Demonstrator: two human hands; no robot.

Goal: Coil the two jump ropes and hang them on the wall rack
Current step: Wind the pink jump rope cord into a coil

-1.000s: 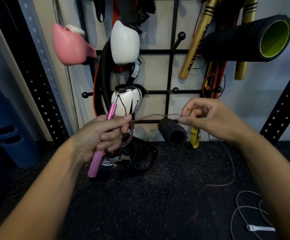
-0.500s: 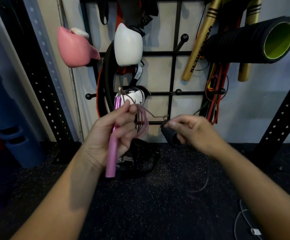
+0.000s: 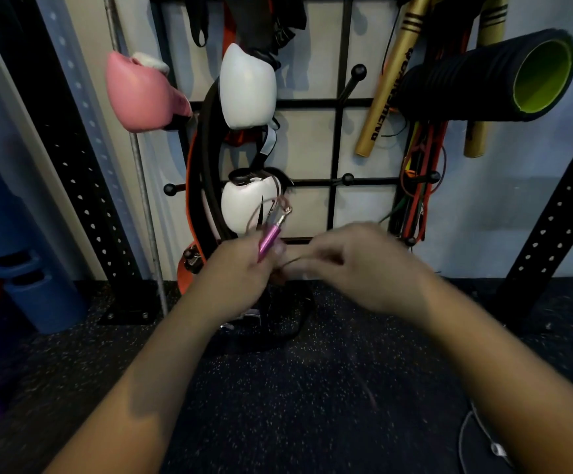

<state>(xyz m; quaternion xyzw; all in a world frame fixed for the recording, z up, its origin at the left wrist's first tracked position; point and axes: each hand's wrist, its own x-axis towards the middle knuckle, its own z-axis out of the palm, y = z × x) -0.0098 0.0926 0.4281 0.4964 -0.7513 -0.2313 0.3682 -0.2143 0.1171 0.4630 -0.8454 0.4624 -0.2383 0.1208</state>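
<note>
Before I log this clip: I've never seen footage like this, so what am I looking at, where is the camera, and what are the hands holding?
There is no machine here. The single camera sits on a person's head, looking forward and down at their own bare hands. The left hand grips a pink jump rope handle, with thin cord looped above it. The right hand is blurred and seems to pinch the cord beside the left. Behind them a black wall rack holds a pink boxing glove, white gloves and a foam roller. On the dark floor, lower right, lies a second rope.
</note>
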